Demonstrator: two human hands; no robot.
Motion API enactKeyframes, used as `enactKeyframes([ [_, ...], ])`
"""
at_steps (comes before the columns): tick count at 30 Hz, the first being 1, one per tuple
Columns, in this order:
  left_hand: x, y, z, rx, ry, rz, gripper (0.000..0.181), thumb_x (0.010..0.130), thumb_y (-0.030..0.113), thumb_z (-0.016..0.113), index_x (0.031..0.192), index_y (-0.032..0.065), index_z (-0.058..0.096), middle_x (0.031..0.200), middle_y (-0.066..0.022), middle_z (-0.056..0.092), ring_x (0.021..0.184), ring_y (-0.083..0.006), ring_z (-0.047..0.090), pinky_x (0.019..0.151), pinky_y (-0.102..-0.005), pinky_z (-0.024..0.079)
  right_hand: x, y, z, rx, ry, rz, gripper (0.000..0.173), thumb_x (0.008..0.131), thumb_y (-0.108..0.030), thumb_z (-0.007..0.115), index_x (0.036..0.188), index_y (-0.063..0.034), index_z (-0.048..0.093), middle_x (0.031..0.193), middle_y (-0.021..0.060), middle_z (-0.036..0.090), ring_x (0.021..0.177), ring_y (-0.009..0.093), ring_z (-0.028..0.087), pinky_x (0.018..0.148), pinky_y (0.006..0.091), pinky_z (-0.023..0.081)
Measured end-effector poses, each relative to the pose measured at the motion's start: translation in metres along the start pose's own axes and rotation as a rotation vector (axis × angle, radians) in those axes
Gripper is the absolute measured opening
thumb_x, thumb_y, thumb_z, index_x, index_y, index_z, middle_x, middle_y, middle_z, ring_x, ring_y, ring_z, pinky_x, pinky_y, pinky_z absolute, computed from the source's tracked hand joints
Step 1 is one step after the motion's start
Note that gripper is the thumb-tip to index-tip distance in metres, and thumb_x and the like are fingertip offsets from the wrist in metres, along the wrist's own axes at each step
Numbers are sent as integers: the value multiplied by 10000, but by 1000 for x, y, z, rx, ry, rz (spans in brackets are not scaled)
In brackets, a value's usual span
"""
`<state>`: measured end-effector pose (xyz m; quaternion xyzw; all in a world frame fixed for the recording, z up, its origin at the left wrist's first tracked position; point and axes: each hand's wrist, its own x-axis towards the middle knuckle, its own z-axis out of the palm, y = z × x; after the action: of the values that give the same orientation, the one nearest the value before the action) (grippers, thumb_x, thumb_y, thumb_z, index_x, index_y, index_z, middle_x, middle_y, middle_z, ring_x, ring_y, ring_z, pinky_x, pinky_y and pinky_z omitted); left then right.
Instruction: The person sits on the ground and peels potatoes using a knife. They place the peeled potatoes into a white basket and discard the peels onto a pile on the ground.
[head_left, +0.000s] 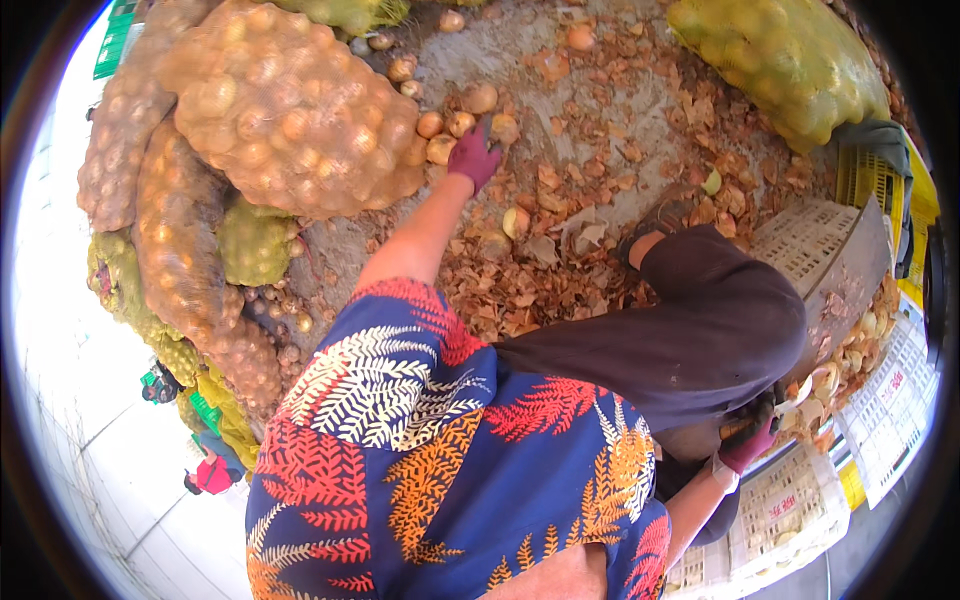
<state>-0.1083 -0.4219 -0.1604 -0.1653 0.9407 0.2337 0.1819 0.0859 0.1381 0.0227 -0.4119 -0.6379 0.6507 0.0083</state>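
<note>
My left hand (477, 154), in a maroon glove with dark fingers, reaches down to a small group of onions on the floor. Its spread fingers touch an onion (505, 130); whether they grip it is not clear. Another onion (441, 149) lies against the wrist side of this hand, and more onions (460, 124) sit just beyond. Low on the right, beside my bent leg, my right hand (750, 441) is closed around what looks like a knife (729, 430). Its handle end shows, but the fingers and loose peelings obscure the rest.
A bulging mesh sack of onions (292, 112) lies left of my left hand; more sacks (180, 225) stack behind it. A yellow-green sack (787, 67) is at upper right. Dry onion skins (517, 289) cover the floor. Plastic crates (787, 510) and a board (844, 285) flank my right side.
</note>
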Motion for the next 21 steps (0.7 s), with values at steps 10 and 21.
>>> enactKeyframes([
  [10,52,49,16,238,-281,-100,756,805,415,644,1440,135,344,1419,-204,386,1265,-356,440,1036,-424,387,-2,1,1,-110,203,-37,359,919,-192,486,1185,33,571,1167,100,600,1054,200,577,919,342,440],
  [21,-117,-4,90,395,-502,169,776,774,354,693,1421,92,353,1392,-207,367,1229,-359,448,980,-447,411,-2,4,-11,-106,217,-54,294,906,-158,514,1091,43,624,1075,87,621,987,183,586,876,329,445],
])
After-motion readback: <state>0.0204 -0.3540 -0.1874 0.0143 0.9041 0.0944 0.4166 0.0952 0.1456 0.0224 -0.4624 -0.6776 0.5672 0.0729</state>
